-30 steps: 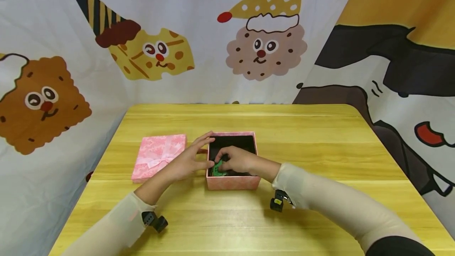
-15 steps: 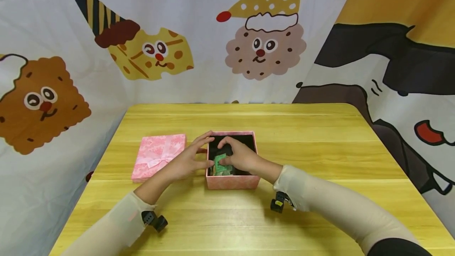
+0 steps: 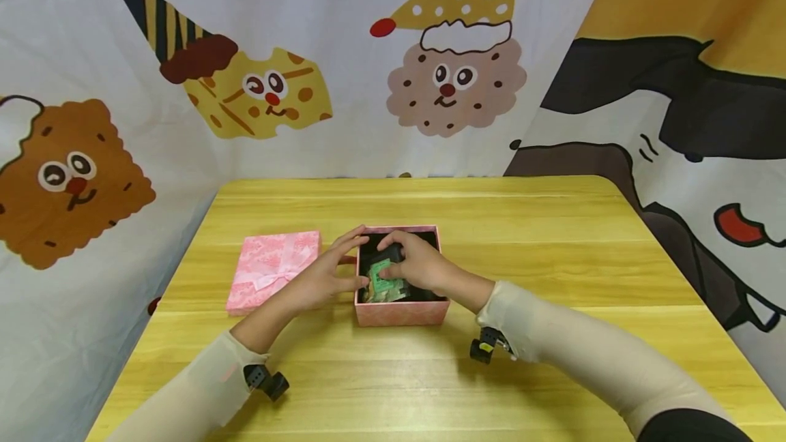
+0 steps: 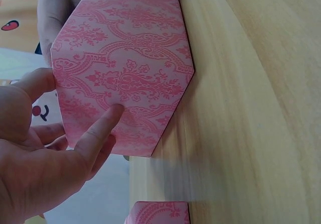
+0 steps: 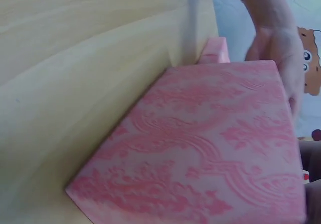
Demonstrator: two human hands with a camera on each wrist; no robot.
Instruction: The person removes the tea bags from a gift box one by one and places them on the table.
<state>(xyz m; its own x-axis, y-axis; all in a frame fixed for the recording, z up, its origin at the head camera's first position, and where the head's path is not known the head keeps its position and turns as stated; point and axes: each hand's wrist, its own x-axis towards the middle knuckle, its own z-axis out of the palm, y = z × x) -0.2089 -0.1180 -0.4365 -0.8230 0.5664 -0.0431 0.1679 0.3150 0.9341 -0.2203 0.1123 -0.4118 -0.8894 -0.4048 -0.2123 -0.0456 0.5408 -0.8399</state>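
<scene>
A pink patterned gift box (image 3: 402,314) with a dark inside stands uncovered on the table. My left hand (image 3: 325,278) holds its left side: fingertips reach the rim, and one finger (image 4: 108,119) lies against the outer wall in the left wrist view. Inside the box is a small packet (image 3: 385,286), clear-looking at its lower end, with a green printed label. My right hand (image 3: 420,266) reaches in over the right rim and pinches the packet, thumb on the label and index finger bent beyond it. Something dark shows between thumb and index finger; its kind is unclear.
Left of the box lies its pink lid (image 3: 273,271) with a ribbon bow, partly behind my left forearm. The yellow wooden table (image 3: 381,387) reaches back to a cartoon-printed cloth (image 3: 356,149). Each wrist carries a small black camera.
My right hand has shifted slightly up and right within the box. More of the green-labelled packet shows now, lying flatter and tilted. My left hand keeps its place on the box.
</scene>
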